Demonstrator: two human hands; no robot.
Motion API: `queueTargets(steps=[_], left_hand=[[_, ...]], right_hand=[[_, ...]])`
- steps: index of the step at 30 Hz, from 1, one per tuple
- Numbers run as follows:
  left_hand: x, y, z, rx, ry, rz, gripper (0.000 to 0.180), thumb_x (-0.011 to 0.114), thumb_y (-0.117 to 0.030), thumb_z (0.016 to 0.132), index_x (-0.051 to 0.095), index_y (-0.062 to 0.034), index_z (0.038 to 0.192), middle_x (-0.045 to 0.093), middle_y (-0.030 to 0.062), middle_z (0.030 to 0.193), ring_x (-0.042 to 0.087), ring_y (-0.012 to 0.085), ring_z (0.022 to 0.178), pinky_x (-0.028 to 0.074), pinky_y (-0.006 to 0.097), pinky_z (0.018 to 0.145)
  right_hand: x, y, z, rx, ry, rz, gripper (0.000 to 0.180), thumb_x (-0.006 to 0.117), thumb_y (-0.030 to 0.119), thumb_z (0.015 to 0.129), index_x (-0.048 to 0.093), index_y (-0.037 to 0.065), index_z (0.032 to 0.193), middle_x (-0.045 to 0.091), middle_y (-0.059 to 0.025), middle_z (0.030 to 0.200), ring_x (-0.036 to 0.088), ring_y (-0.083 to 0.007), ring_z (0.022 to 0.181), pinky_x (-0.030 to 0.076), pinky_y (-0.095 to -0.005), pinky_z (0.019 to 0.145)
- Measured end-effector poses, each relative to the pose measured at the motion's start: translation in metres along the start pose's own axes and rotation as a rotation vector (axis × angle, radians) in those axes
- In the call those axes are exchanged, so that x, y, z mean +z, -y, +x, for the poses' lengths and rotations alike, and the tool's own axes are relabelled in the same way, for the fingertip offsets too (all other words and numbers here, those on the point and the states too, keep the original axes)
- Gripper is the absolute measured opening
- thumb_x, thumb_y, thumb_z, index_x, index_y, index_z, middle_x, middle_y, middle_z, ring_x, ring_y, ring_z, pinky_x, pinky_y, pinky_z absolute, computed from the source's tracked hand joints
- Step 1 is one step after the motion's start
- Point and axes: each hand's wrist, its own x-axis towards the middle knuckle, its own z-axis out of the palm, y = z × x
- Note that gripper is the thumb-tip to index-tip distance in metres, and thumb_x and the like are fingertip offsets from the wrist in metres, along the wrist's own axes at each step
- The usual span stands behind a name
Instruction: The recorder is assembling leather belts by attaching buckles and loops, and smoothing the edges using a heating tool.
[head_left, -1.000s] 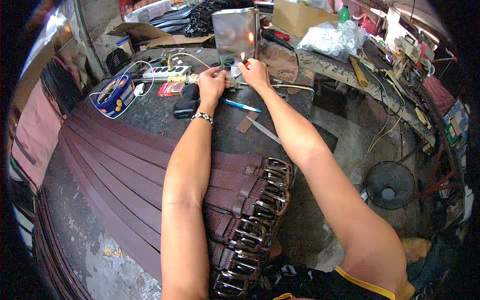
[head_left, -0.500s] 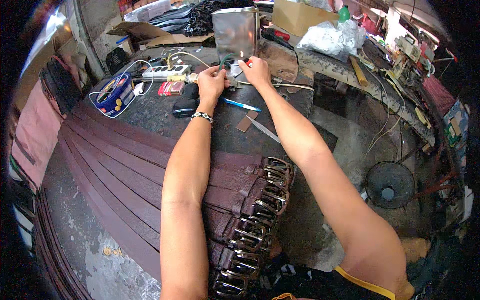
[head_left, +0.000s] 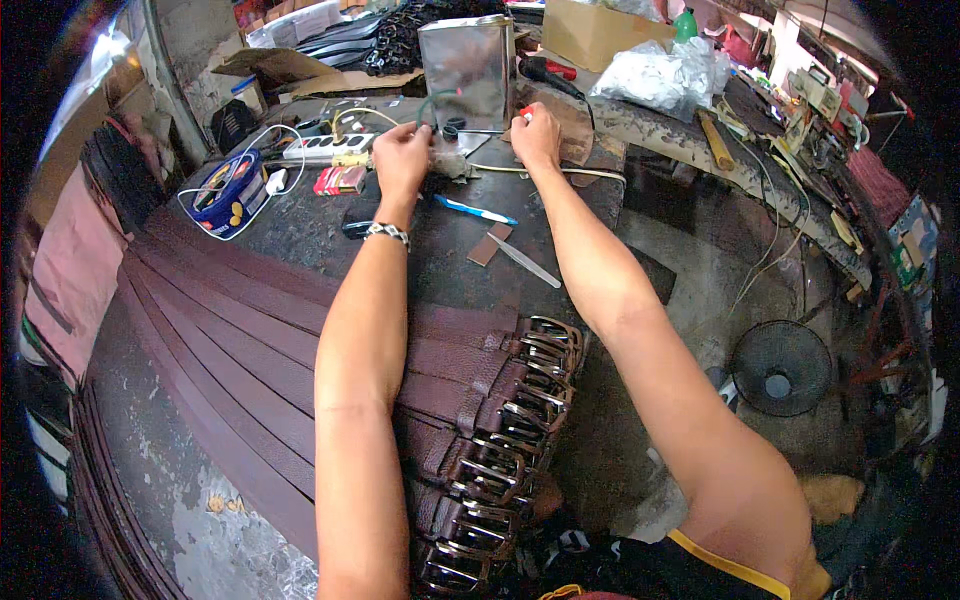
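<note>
Wire (head_left: 432, 100), green and curved, rises from the left hand's (head_left: 401, 160) pinched fingertips, its pinkish end in front of the can (head_left: 462, 72). Well apart from it, I see the right hand (head_left: 537, 140) closed around a red lighter (head_left: 528, 112). Belts (head_left: 240, 300) fan over the table (head_left: 440, 265) beneath the left forearm (head_left: 362, 340), their buckles (head_left: 490, 470) bunched between both arms.

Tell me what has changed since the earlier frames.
The right hand, holding the red lighter, has moved right, away from the left hand, and no flame shows now. The left hand has shifted slightly left, the curved green piece still at its fingers. The belts, metal can and fan stayed put.
</note>
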Motion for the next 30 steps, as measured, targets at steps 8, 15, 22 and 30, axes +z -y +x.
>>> queueTargets(steps=[8, 15, 22, 30], left_hand=[[-0.017, 0.008, 0.005, -0.492, 0.113, -0.883, 0.018, 0.068, -0.019, 0.095, 0.067, -0.0045, 0.107, 0.073, 0.0062, 0.094, 0.071, 0.0179, 0.074, 0.056, 0.028, 0.060], [-0.009, -0.012, 0.001, -0.435, 0.114, -0.821, 0.021, 0.068, -0.019, 0.094, 0.067, -0.0062, 0.111, 0.075, 0.0090, 0.094, 0.071, 0.0166, 0.070, 0.052, 0.026, 0.055], [-0.024, -0.029, 0.030, -0.430, 0.107, -0.940, 0.019, 0.067, -0.017, 0.095, 0.069, -0.0073, 0.111, 0.074, 0.0084, 0.092, 0.070, 0.0160, 0.071, 0.052, 0.026, 0.057], [-0.167, -0.122, 0.080, -0.228, 0.011, -0.700, 0.019, 0.061, -0.013, 0.099, 0.069, 0.0019, 0.107, 0.074, 0.0150, 0.095, 0.073, 0.0211, 0.076, 0.058, 0.028, 0.064]], right_hand=[[-0.002, 0.002, -0.002, 0.009, 0.062, 0.027, 0.020, 0.061, 0.013, 0.083, 0.062, 0.001, 0.099, 0.068, -0.0247, 0.094, 0.065, -0.0453, 0.094, 0.050, -0.0552, 0.083], [0.001, -0.003, -0.002, 0.028, 0.097, 0.022, 0.028, 0.062, 0.015, 0.084, 0.058, 0.002, 0.109, 0.068, -0.0251, 0.100, 0.065, -0.0449, 0.099, 0.050, -0.0545, 0.085], [0.013, -0.008, 0.004, -0.067, -0.039, 0.231, 0.024, 0.060, 0.011, 0.088, 0.060, -0.002, 0.108, 0.066, -0.0272, 0.100, 0.063, -0.0473, 0.096, 0.049, -0.0540, 0.084], [-0.014, -0.004, 0.003, -0.119, -0.075, 0.344, 0.035, 0.064, 0.013, 0.087, 0.060, -0.001, 0.119, 0.069, -0.0268, 0.103, 0.066, -0.0451, 0.097, 0.053, -0.0517, 0.085]])
